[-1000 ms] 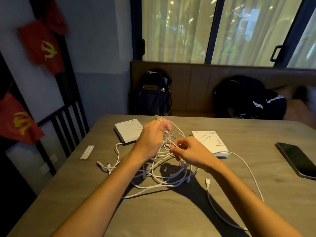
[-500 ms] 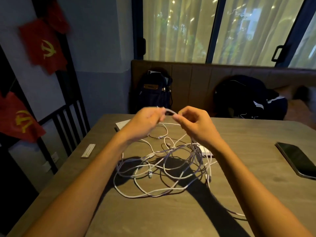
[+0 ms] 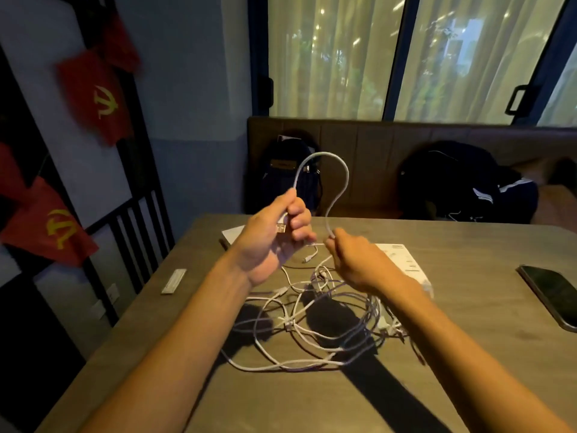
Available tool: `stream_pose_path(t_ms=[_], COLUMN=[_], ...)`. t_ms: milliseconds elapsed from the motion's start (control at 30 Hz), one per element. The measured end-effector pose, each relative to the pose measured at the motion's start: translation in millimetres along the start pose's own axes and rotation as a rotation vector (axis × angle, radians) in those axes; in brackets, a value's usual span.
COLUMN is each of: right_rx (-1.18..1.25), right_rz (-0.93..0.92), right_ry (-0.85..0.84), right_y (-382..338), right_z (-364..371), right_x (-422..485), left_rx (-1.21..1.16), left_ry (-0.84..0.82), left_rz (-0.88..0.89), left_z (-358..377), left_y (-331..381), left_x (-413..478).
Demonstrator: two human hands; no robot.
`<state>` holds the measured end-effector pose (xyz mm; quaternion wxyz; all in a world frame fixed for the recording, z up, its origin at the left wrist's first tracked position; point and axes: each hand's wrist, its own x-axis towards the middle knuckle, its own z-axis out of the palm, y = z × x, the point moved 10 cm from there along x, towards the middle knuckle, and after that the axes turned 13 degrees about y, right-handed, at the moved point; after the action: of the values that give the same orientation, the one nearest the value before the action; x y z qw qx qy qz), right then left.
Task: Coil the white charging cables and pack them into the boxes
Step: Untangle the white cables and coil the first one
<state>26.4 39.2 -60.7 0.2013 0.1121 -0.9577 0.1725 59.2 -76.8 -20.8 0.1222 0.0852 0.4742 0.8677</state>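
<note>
1. The fingers (image 3: 299,215) of the left hand (image 3: 271,235) are curled tight round one end of a thin white charging cable (image 3: 324,154). Its silver USB plug (image 3: 282,228) sticks out below them, pointing down.
2. The fingers (image 3: 333,243) of the right hand (image 3: 359,262) are pinched together on the same cable, farther along it.
3. Between the hands the cable stands as one upright arch. Its crown points up, away from the tangle of white cables (image 3: 312,326) that lies below both hands on the grey wood-grain surface (image 3: 468,354).
4. The tangle's strands loop every way, and their number cannot be told.
5. There are two boxes. A flat white cardboard box (image 3: 402,260) lies just right of and behind the tangle. A second white box (image 3: 232,234) lies behind the tangle, mostly hidden by the left hand.
6. One black phone (image 3: 552,292) lies well right of the tangle, and one small white strip (image 3: 174,281) well left of it.
</note>
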Motion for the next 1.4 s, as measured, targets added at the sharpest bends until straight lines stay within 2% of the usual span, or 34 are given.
stream_pose_path(t_ms=[67, 133, 233, 300, 400, 467, 567, 633, 700, 767, 833, 1000, 1067, 1133, 1200, 1233, 1300, 1400], right_rx=[-0.204, -0.276, -0.168, -0.047, 0.038, 0.051, -0.026, -0.006, 0.138, 0.315, 0.366, 0.448, 0.471, 0.463, 0.34, 0.287, 0.276, 0.232], right_rz=[-0.052, -0.141, -0.268, -0.315, -0.322, -0.318, -0.379, -0.433, -0.43, -0.367, -0.295, -0.074, -0.065, -0.063, -0.105, -0.127, -0.132, -0.13], right_ry=[-0.093, -0.175, -0.296, -0.32, -0.24, -0.173, -0.186, -0.146, 0.047, 0.296, 0.412, 0.36, 0.26, 0.093, -0.083, -0.142, -0.218, -0.309], right_y=[-11, -25, -43, -49, -41, -33, -40, -51, -54, -37, -20, 2, -5, -16, -29, -33, -36, -34], right_z=[14, 26, 37, 28, -5, -24, -28, -36, -71, -116, -138, -107, -78, -44, -14, -3, 5, -4], right_x=[-11, -25, -46, -54, -58, -62, -73, -71, -54, -33, -14, 22, 21, 10, -9, -18, -34, -45], left_rx=[-0.142, -0.263, -0.33, -0.272, -0.018, 0.192, 0.45, 0.739, 1.096, 1.221, 1.09, 0.326, 0.004, -0.269, -0.362, -0.316, -0.062, 0.728], left_ry=[-0.004, 0.037, 0.139, 0.193, 0.324, 0.402, 0.354, 0.302, 0.207, 0.106, 0.016, -0.152, -0.149, -0.148, -0.075, -0.004, 0.152, 0.311], left_rz=[-0.031, -0.032, 0.037, 0.147, 0.344, 0.412, 0.405, 0.463, 0.533, 0.483, 0.374, 0.059, -0.003, 0.024, 0.11, 0.167, 0.302, 0.625], left_z=[6, 6, -4, -14, -42, -57, -50, -33, -17, -16, -19, -3, 8, 13, 5, -3, -19, -31], left_y=[-6, -7, 0, 11, 34, 43, 36, 33, 26, 11, 2, -14, -15, -5, 7, 10, 15, 19], left_x=[-1, 1, 9, 16, 23, 25, 29, 30, 28, 26, 22, 1, -2, 2, 12, 19, 27, 26])
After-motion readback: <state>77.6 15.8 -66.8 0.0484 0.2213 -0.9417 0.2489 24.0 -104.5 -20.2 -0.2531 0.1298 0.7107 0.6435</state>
